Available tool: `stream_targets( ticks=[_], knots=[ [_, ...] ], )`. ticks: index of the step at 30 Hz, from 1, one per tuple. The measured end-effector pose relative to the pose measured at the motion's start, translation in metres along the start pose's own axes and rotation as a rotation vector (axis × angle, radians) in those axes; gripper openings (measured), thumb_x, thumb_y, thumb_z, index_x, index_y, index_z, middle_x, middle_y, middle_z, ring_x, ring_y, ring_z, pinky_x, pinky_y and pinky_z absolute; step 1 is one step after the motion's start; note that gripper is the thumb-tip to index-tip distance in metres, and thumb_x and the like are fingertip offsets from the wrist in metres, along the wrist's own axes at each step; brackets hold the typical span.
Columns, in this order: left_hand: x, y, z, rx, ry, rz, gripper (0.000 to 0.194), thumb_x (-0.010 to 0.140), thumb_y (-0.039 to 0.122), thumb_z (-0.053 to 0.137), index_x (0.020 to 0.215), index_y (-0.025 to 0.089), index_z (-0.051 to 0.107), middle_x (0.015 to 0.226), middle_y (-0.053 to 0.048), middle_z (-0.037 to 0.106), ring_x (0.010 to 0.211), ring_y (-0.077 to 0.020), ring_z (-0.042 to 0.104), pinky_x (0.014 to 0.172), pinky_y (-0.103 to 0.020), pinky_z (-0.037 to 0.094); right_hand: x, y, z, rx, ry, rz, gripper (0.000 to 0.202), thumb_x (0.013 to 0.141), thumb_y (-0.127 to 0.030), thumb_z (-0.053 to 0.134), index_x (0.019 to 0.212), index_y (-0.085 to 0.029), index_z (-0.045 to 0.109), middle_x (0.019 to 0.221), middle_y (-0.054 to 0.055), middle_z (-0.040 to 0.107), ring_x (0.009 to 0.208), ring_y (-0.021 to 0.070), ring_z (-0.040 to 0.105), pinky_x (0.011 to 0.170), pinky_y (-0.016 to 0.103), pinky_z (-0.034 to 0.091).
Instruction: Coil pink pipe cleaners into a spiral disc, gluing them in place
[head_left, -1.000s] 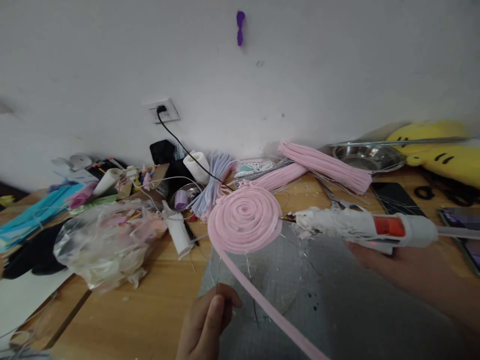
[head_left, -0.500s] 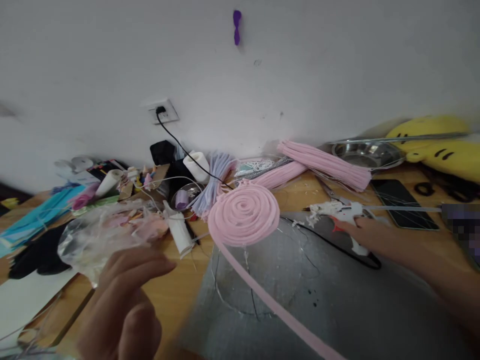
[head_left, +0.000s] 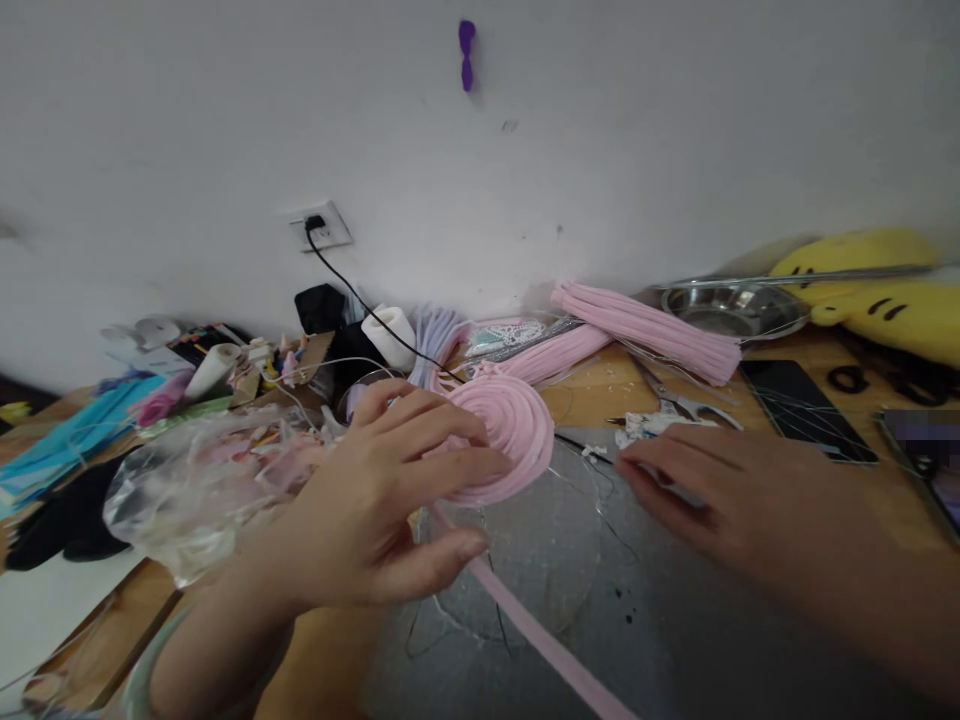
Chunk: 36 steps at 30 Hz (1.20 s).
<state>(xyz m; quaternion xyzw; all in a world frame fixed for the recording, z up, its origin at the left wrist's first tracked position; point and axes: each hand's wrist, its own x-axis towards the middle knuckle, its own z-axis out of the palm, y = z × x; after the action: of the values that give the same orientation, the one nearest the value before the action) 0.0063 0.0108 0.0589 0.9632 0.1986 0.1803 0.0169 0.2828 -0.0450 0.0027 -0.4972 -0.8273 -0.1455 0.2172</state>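
A flat spiral coil of pink fuzzy stems (head_left: 517,430) lies at the middle of the work surface. One pink strip (head_left: 540,620) trails from it toward the lower right. My left hand (head_left: 412,470) is over the coil's left side, fingers spread and thumb out; whether it presses down I cannot tell. To the right, my right hand (head_left: 697,480) hovers with loosely bent fingers apart from the thumb and nothing seen in them. Behind its fingers lies a white glue gun (head_left: 656,425), mostly covered by the hand. A clear wire ring (head_left: 592,590) rests below the coil.
Pink stem bundles (head_left: 652,330) lie at the back, near a metal bowl (head_left: 731,310). Scissors (head_left: 686,405) and a dark phone (head_left: 810,410) are on the right. A clear plastic bag of scraps (head_left: 202,490) sits left. A black cord (head_left: 367,305) runs from the wall socket.
My right hand has let go of the glue gun and moved left. My left hand has come up and right from the lower left, over the pink coil, its fingers opening out.
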Motion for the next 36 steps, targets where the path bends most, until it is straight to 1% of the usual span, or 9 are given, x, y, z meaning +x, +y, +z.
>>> stream_targets(
  ticks=[1, 3, 7, 12, 16, 24, 29, 33, 36],
  knots=[
    [0.001, 0.001, 0.0, -0.012, -0.024, -0.005, 0.031, 0.088, 0.042, 0.047, 0.106, 0.025, 0.066, 0.102, -0.005, 0.066, 0.093, -0.0233, 0.059, 0.094, -0.038, 0.031, 0.005, -0.005, 0.0, 0.012, 0.064, -0.09, 0.032, 0.095, -0.029, 0.04, 0.079, -0.022, 0.067, 0.07, 0.001, 0.068, 0.059, 0.0173, 0.063, 0.054, 0.03, 0.037],
    [0.002, 0.002, 0.0, -0.043, -0.061, -0.016, 0.033, 0.09, 0.043, 0.044, 0.109, 0.024, 0.064, 0.103, -0.005, 0.065, 0.093, -0.0223, 0.059, 0.098, -0.04, 0.029, 0.015, -0.009, 0.003, 0.035, 0.133, -0.211, 0.029, 0.096, -0.025, 0.042, 0.084, -0.021, 0.068, 0.072, 0.001, 0.068, 0.059, 0.0156, 0.062, 0.054, 0.03, 0.037],
    [0.003, 0.003, -0.001, -0.085, -0.088, -0.045, 0.032, 0.092, 0.044, 0.042, 0.11, 0.025, 0.061, 0.104, -0.005, 0.064, 0.093, -0.0217, 0.059, 0.1, -0.045, 0.025, 0.026, -0.008, 0.012, 0.046, 0.213, -0.352, 0.021, 0.093, -0.015, 0.046, 0.093, -0.019, 0.066, 0.074, -0.001, 0.068, 0.059, 0.0136, 0.058, 0.052, 0.028, 0.034],
    [0.004, 0.003, -0.001, -0.077, -0.088, -0.041, 0.032, 0.092, 0.044, 0.041, 0.11, 0.025, 0.06, 0.101, -0.004, 0.064, 0.09, -0.021, 0.059, 0.092, -0.043, 0.028, 0.03, -0.006, 0.017, 0.048, 0.256, -0.412, 0.016, 0.091, -0.009, 0.049, 0.092, -0.017, 0.063, 0.073, -0.001, 0.067, 0.061, 0.0122, 0.057, 0.053, 0.027, 0.036],
    [0.005, 0.005, 0.002, -0.045, -0.079, -0.056, 0.032, 0.092, 0.047, 0.041, 0.109, 0.027, 0.06, 0.101, -0.004, 0.064, 0.088, -0.0219, 0.058, 0.086, -0.043, 0.025, 0.03, -0.005, 0.023, 0.054, 0.29, -0.441, 0.016, 0.091, -0.007, 0.048, 0.094, -0.017, 0.06, 0.07, -0.001, 0.066, 0.061, 0.0129, 0.057, 0.052, 0.027, 0.037],
    [0.003, 0.011, 0.005, 0.026, -0.043, -0.045, 0.031, 0.092, 0.047, 0.043, 0.11, 0.027, 0.059, 0.099, -0.004, 0.064, 0.09, -0.0219, 0.058, 0.085, -0.041, 0.025, 0.03, -0.003, 0.032, 0.077, 0.351, -0.489, 0.014, 0.09, -0.007, 0.051, 0.1, -0.015, 0.055, 0.068, -0.003, 0.065, 0.061, 0.0127, 0.058, 0.053, 0.027, 0.04],
    [0.003, 0.012, 0.005, 0.063, -0.041, -0.039, 0.032, 0.094, 0.048, 0.04, 0.109, 0.027, 0.059, 0.098, -0.003, 0.063, 0.088, -0.0216, 0.058, 0.085, -0.042, 0.025, 0.031, -0.006, 0.036, 0.076, 0.374, -0.468, 0.01, 0.09, -0.01, 0.054, 0.098, -0.016, 0.054, 0.066, -0.004, 0.065, 0.057, 0.0123, 0.057, 0.051, 0.028, 0.039],
    [0.005, 0.014, 0.005, 0.149, -0.042, -0.006, 0.032, 0.095, 0.047, 0.04, 0.111, 0.026, 0.059, 0.096, -0.003, 0.064, 0.089, -0.0228, 0.059, 0.085, -0.043, 0.023, 0.032, -0.007, 0.037, 0.081, 0.397, -0.471, 0.01, 0.09, -0.008, 0.052, 0.096, -0.016, 0.054, 0.063, -0.004, 0.064, 0.057, 0.012, 0.057, 0.05, 0.028, 0.039],
    [0.007, 0.016, 0.006, 0.207, -0.03, 0.008, 0.034, 0.094, 0.048, 0.041, 0.107, 0.025, 0.061, 0.094, -0.004, 0.066, 0.086, -0.0237, 0.059, 0.084, -0.044, 0.024, 0.031, -0.006, 0.037, 0.094, 0.399, -0.487, 0.009, 0.091, -0.009, 0.052, 0.096, -0.015, 0.055, 0.063, -0.004, 0.064, 0.057, 0.0121, 0.057, 0.051, 0.028, 0.039]
  ],
)
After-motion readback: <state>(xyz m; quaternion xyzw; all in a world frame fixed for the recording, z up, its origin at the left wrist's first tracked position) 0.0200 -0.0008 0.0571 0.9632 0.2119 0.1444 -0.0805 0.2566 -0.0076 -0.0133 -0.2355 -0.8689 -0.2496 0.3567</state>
